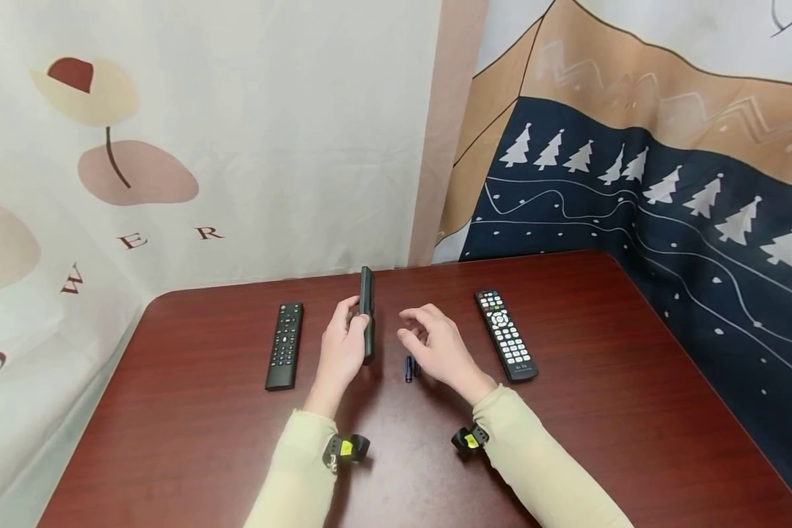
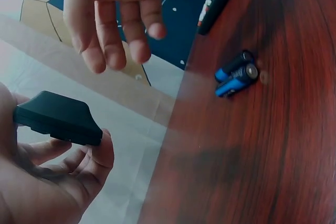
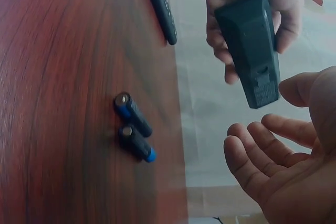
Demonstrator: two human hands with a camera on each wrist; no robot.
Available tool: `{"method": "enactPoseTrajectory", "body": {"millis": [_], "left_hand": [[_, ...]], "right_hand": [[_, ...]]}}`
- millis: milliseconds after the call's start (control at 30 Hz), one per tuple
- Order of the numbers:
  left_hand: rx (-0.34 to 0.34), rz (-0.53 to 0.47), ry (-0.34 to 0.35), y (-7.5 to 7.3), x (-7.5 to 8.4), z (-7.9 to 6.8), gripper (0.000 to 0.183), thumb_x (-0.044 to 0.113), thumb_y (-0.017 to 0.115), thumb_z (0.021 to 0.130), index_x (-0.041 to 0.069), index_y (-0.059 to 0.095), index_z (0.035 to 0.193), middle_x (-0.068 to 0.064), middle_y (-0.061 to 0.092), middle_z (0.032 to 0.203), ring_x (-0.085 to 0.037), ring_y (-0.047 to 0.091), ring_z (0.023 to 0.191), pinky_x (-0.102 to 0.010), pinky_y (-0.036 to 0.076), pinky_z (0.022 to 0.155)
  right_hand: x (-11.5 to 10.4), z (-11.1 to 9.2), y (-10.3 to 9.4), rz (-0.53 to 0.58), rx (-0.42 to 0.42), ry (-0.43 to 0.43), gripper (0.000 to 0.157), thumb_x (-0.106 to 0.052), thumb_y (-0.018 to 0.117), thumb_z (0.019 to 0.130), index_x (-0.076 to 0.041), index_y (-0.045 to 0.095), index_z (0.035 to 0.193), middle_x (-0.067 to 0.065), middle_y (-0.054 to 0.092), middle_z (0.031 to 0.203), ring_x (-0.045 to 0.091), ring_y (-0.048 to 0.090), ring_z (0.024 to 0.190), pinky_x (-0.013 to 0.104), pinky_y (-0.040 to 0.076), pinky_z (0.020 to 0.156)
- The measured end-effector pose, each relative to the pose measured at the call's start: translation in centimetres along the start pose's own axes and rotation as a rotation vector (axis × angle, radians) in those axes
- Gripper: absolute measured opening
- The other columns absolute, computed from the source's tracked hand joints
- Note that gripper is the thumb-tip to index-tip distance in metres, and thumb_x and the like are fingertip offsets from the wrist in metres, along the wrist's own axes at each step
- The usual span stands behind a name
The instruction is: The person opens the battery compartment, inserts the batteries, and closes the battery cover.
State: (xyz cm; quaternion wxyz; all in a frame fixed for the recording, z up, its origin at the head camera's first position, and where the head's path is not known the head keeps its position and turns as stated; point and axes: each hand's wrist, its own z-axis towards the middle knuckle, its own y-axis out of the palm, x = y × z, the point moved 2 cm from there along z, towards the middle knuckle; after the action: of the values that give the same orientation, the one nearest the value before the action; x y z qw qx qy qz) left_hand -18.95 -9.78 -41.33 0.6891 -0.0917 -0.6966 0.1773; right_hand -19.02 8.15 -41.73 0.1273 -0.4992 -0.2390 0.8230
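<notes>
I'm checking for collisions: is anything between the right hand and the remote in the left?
Nothing visible: open air separates the right hand from the remote control in the left hand. The two batteries lie lower, on the table.

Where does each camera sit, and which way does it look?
Head: on the head, looking forward and down at the table; the left hand, right hand and sleeves show.
Left wrist: on that wrist, looking toward the held remote; both hands show.
Right wrist: on that wrist, looking at the held remote; both hands show.
Both wrist views share two batteries.
</notes>
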Motion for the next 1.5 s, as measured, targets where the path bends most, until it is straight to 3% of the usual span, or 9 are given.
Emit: {"method": "enactPoseTrajectory", "body": {"millis": [133, 300, 400, 567, 733, 1033, 1267, 1500], "left_hand": [[0.004, -0.046, -0.02, 0.3, 0.2, 0.0, 0.046, 0.021, 0.045, 0.103, 0.011, 0.051, 0.148, -0.016, 0.064, 0.136, -0.033, 0.062, 0.116, -0.048, 0.049, 0.096], [0.004, -0.131, -0.058, 0.7, 0.2, 0.0, 0.044, 0.022, 0.044, 0.103, 0.012, 0.055, 0.145, -0.017, 0.067, 0.128, -0.031, 0.063, 0.108, -0.038, 0.048, 0.089], [-0.012, -0.195, -0.076, 0.9, 0.2, -0.1, 0.043, 0.022, 0.043, 0.105, 0.012, 0.055, 0.145, -0.019, 0.068, 0.127, -0.032, 0.063, 0.11, -0.038, 0.048, 0.091], [-0.023, -0.256, -0.092, 1.2, 0.2, -0.3, 0.043, 0.024, 0.042, 0.107, 0.011, 0.055, 0.145, -0.019, 0.064, 0.134, -0.032, 0.062, 0.116, -0.043, 0.047, 0.098], [-0.024, -0.296, -0.105, 1.4, 0.2, -0.4, 0.042, 0.024, 0.042, 0.107, 0.01, 0.056, 0.144, -0.019, 0.061, 0.137, -0.031, 0.059, 0.118, -0.036, 0.046, 0.094], [-0.052, -0.409, -0.128, 1.8, 0.2, -0.6, 0.04, 0.022, 0.037, 0.108, 0.008, 0.057, 0.141, -0.02, 0.06, 0.131, -0.026, 0.059, 0.11, -0.028, 0.048, 0.086], [-0.072, -0.386, -0.117, 2.2, 0.1, -0.7, 0.04, 0.022, 0.038, 0.108, 0.009, 0.057, 0.14, -0.017, 0.061, 0.127, -0.022, 0.056, 0.104, -0.03, 0.045, 0.086], [-0.067, -0.375, -0.107, 2.5, 0.1, -0.8, 0.038, 0.021, 0.04, 0.106, 0.009, 0.059, 0.136, -0.017, 0.062, 0.123, -0.023, 0.057, 0.103, -0.029, 0.046, 0.085]], "right_hand": [[-0.4, 0.2, 0.4, 0.018, -0.011, -0.011, 0.027, -0.004, 0.069, 0.094, 0.003, 0.069, 0.12, 0.014, 0.065, 0.105, 0.022, 0.067, 0.087, 0.041, 0.06, 0.076], [-0.6, 0.3, 0.9, 0.024, -0.015, -0.034, 0.028, -0.004, 0.068, 0.095, 0.003, 0.068, 0.121, 0.012, 0.065, 0.106, 0.02, 0.066, 0.087, 0.031, 0.058, 0.075], [-0.6, 0.4, 1.2, 0.03, -0.017, -0.025, 0.03, -0.004, 0.068, 0.095, 0.003, 0.068, 0.124, 0.011, 0.064, 0.108, 0.019, 0.066, 0.087, 0.029, 0.058, 0.075], [-0.8, 0.3, 1.5, 0.049, -0.033, -0.005, 0.032, -0.006, 0.068, 0.096, 0.0, 0.067, 0.127, 0.012, 0.063, 0.112, 0.018, 0.065, 0.087, 0.037, 0.059, 0.076], [-1.0, 0.3, 1.6, 0.054, -0.02, -0.009, 0.032, -0.006, 0.068, 0.097, 0.0, 0.067, 0.128, 0.012, 0.063, 0.113, 0.018, 0.064, 0.087, 0.043, 0.06, 0.077], [-1.2, 0.3, 1.6, 0.076, 0.032, -0.042, 0.026, -0.006, 0.07, 0.096, 0.0, 0.069, 0.121, 0.012, 0.061, 0.108, 0.019, 0.064, 0.084, 0.032, 0.058, 0.072], [-1.0, 0.8, 1.6, 0.145, 0.036, 0.036, 0.012, -0.009, 0.069, 0.097, -0.004, 0.068, 0.108, 0.01, 0.06, 0.1, 0.019, 0.059, 0.081, 0.026, 0.052, 0.073], [-0.8, 1.1, 1.8, 0.223, 0.016, 0.14, 0.009, -0.014, 0.07, 0.097, -0.007, 0.065, 0.099, 0.005, 0.056, 0.091, 0.015, 0.054, 0.075, 0.023, 0.046, 0.066]]}}
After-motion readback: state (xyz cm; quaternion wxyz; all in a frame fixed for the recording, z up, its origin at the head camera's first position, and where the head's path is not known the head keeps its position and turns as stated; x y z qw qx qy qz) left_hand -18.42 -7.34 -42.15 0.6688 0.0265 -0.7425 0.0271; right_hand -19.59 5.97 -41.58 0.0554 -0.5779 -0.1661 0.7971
